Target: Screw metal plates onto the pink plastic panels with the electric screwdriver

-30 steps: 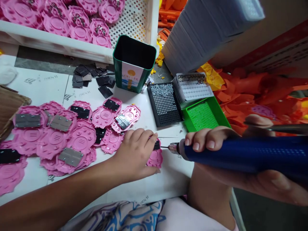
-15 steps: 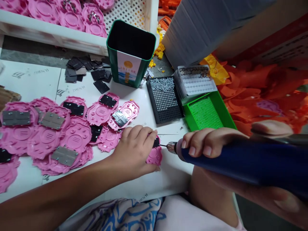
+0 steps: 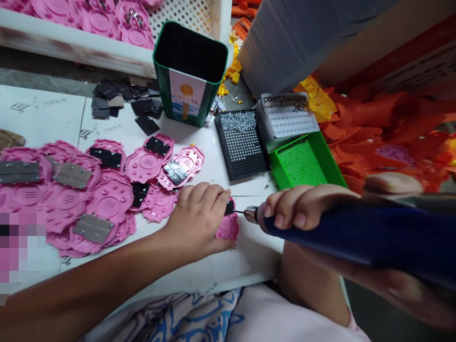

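My left hand [image 3: 199,223] presses over a pink plastic shell [image 3: 228,228] on the table, fingers wrapped round its edges. A black plate [image 3: 230,207] lies on this shell, partly hidden by my fingers. In my right hand [image 3: 309,209] is a blue electric screwdriver [image 3: 356,232], held level and pointing left. Its thin bit reaches the black plate; the exact contact point is too small to make out. Beyond my left hand lie several more pink shells [image 3: 112,202] with black or grey plates screwed on.
A black screw tray [image 3: 245,161] and a green tray [image 3: 331,166] sit ahead of my right hand. Behind them stand a clear box [image 3: 288,116] and a green tin [image 3: 162,90]. Loose black plates [image 3: 107,97] lie near a white crate [image 3: 107,54]. Orange parts [image 3: 374,156] are heaped at right.
The whole view has shifted slightly, so everything sits a little further left and up. Both hands keep their hold, and the screwdriver bit stays at the plate.
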A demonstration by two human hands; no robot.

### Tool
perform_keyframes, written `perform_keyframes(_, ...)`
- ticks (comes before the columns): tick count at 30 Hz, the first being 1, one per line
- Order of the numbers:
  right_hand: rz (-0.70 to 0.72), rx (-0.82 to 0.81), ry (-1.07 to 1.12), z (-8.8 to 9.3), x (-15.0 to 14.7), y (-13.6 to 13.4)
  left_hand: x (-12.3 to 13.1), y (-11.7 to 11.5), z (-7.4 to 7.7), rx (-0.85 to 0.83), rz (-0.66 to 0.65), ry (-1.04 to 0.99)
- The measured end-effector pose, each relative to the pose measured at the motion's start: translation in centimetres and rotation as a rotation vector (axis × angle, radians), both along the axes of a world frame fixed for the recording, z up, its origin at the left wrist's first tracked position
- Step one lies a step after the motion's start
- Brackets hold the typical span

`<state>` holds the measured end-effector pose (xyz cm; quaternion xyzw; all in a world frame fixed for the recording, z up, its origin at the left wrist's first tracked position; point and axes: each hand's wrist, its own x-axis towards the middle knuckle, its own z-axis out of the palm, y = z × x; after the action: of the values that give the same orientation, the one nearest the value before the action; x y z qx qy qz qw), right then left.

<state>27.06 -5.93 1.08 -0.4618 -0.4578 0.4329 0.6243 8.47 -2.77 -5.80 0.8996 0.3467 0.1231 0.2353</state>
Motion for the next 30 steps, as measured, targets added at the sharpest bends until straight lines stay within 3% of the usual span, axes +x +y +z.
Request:
perform_keyframes(3,0.100,0.114,0.022,0.0,0.8,0.9,-0.2,0.0,0.0,-0.004,-0.011,0.006)
perform_keyframes(8,-0.042,0.224,-0.015,1.2,0.6,4.2,-0.4,-0.1,-0.2,-0.022,-0.021,-0.010)
perform_keyframes(12,-0.342,0.249,-0.018,1.3,-0.3,8.2,-0.5,-0.1,-0.2,-0.035,-0.024,-0.002)
perform_keyframes(15,-0.453,0.278,-0.020,0.6,-0.3,10.2,-0.4,-0.1,-0.1,-0.014,-0.021,-0.011)
perform_keyframes(23,-0.441,0.306,-0.026,-0.9,0.6,10.9,-0.5,-0.1,-0.2,0.007,-0.021,-0.025)
perform_keyframes(30,-0.404,0.351,-0.002,-0.9,0.5,11.1,-0.4,-0.1,-0.2,0.015,-0.018,-0.025)
